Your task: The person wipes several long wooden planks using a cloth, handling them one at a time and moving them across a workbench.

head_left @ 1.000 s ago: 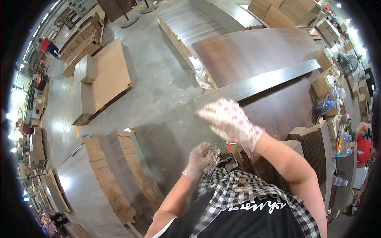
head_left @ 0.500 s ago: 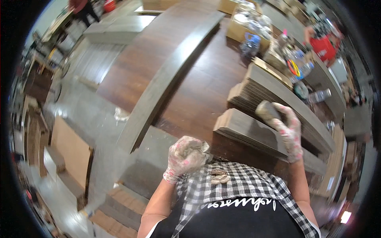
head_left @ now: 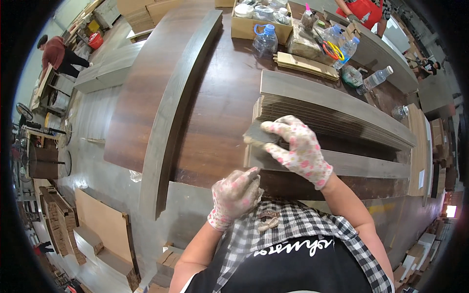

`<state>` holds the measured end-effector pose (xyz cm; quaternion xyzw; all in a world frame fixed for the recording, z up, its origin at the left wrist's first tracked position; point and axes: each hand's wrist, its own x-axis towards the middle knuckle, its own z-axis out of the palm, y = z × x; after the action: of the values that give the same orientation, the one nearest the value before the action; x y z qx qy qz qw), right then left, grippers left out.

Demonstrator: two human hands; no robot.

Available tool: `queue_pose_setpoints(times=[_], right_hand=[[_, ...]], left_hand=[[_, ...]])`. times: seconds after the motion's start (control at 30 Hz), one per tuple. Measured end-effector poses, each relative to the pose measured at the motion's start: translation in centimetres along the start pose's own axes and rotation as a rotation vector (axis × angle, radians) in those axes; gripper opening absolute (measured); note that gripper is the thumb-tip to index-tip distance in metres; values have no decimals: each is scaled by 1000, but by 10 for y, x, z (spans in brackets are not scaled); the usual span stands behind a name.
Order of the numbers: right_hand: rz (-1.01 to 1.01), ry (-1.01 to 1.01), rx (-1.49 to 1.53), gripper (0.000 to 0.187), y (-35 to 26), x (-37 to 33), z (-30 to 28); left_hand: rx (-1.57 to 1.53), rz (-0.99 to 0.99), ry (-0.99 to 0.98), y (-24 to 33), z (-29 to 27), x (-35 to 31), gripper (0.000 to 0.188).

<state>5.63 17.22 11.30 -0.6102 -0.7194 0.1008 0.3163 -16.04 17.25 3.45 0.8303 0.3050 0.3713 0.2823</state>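
Observation:
My right hand (head_left: 302, 151), in a white glove with pink dots, grips a dark grey sanding block (head_left: 260, 134) between thumb and fingers. The block is at the left end of the nearer grey plank (head_left: 351, 162). Behind it lies a stack of grey planks (head_left: 337, 100), their edges fanned at the left end. My left hand (head_left: 233, 199), in a matching glove with grey-soiled fingers, is curled closed in front of the checked apron (head_left: 288, 219). What it holds, if anything, is hidden by the fingers.
A long grey plank stack (head_left: 171, 107) runs away along the brown tabletop (head_left: 210, 117). Toward the back are a cardboard box (head_left: 244, 28) of containers, a blue-capped jug (head_left: 265, 41), plastic bottles (head_left: 375, 79) and yellow-red tape rings (head_left: 333, 50). A person (head_left: 61, 56) bends at the far left.
My right hand has brought the sanding block leftward along the nearer plank to its left end. My left hand stays close to the apron, and the view has turned.

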Motion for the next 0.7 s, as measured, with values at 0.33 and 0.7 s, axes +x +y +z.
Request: queue_pose_setpoints(times=[0.33, 0.7], right_hand=[[77, 0, 29, 39, 0, -5, 5], [254, 130, -99, 35, 6, -41, -43]], left_hand=[[-8, -26, -42, -4, -3, 9, 24], [-101, -75, -149, 1, -30, 28, 23]])
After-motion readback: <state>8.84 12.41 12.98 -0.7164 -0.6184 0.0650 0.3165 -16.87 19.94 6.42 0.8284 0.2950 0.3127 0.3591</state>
